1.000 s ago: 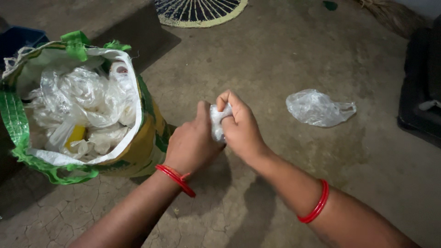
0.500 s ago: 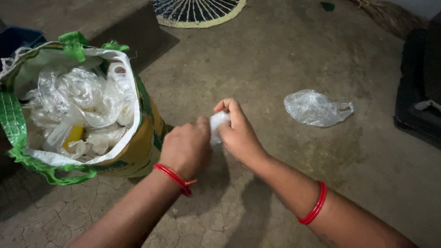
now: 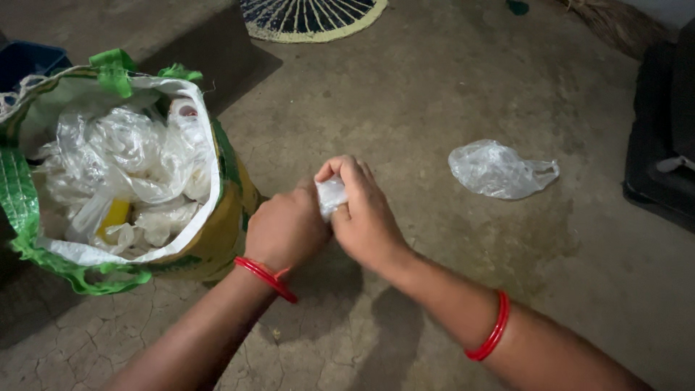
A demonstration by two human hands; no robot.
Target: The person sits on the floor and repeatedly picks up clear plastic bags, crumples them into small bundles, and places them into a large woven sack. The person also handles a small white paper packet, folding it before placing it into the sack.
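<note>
Both my hands meet over the concrete floor, squeezing a small wad of clear plastic bag [image 3: 331,197] between them. My left hand [image 3: 286,230] is a fist against the wad's left side; my right hand [image 3: 365,213] wraps its fingers over the top and right. Most of the wad is hidden by my fingers. Each wrist carries a red bangle. Just left of my left hand stands an open green and yellow woven sack [image 3: 217,239], stuffed with several crumpled clear plastic bags [image 3: 127,156] and something yellow.
A loose crumpled clear plastic bag [image 3: 498,170] lies on the floor [image 3: 434,94] to the right. A dark case [image 3: 662,152] sits at the right edge, a round woven fan [image 3: 311,16] at the top, a blue object [image 3: 25,61] at far left.
My hands have drawn closer together and shifted slightly lower, and the plastic wad is pressed smaller, with less of it showing. The sack and loose bag stayed put.
</note>
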